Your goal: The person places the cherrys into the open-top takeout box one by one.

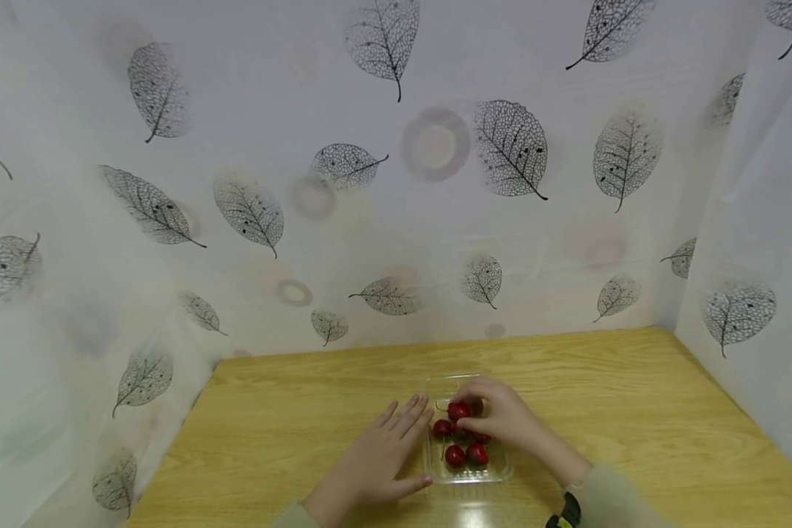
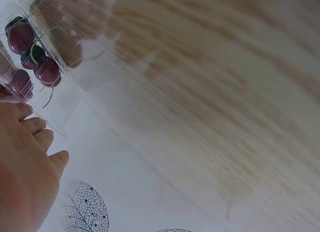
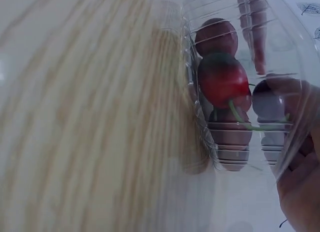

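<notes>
A clear plastic tray (image 1: 468,480) stands on the wooden table, holding several dark red cherries (image 1: 455,456), some with green stems. My right hand (image 1: 498,414) reaches over the tray's right side, its thumb and fingers curled about a cherry (image 1: 458,411) among the others. Through the clear wall in the right wrist view, fingertips meet a dark cherry (image 3: 267,99); part of the grip is hidden. Flat beside the tray's left wall lies my left hand (image 1: 379,451), fingers straight and spread, holding nothing. In the left wrist view, its fingertips (image 2: 42,137) are close to the tray.
The table (image 1: 290,411) has a light wood grain and extends on both sides of the tray. Pale sheeting (image 1: 396,235) printed with leaf skeletons rises behind it and at both sides. A dark band (image 1: 565,511) circles the right wrist.
</notes>
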Action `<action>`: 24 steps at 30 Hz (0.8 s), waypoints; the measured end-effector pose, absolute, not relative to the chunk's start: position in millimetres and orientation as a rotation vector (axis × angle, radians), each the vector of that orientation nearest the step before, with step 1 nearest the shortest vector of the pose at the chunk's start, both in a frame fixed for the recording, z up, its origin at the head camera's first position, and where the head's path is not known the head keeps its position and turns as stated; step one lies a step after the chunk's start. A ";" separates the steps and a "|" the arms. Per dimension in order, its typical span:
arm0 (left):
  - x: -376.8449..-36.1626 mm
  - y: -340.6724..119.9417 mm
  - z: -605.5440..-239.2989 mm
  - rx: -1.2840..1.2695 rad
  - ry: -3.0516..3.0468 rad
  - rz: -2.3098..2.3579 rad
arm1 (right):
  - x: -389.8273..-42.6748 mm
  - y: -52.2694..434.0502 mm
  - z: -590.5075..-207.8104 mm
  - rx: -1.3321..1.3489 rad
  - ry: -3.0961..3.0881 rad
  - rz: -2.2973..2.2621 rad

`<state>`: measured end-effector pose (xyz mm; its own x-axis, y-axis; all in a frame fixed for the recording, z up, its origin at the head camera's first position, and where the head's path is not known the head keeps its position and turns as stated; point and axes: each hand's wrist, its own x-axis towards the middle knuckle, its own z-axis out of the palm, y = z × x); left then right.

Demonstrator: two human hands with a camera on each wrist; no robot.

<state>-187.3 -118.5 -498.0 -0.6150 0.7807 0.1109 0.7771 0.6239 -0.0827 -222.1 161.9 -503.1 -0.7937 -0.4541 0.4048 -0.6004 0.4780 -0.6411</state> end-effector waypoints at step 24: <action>-186.8 -118.8 -498.7 -1.292 -2.696 0.073 | -223.6 146.1 -506.1 0.829 -2.711 0.990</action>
<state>-186.8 -118.8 -498.7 -0.6173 0.7783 0.1150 0.7710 0.6275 -0.1086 -223.6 146.1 -506.1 -0.8386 -0.4507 0.3060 -0.5418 0.6319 -0.5542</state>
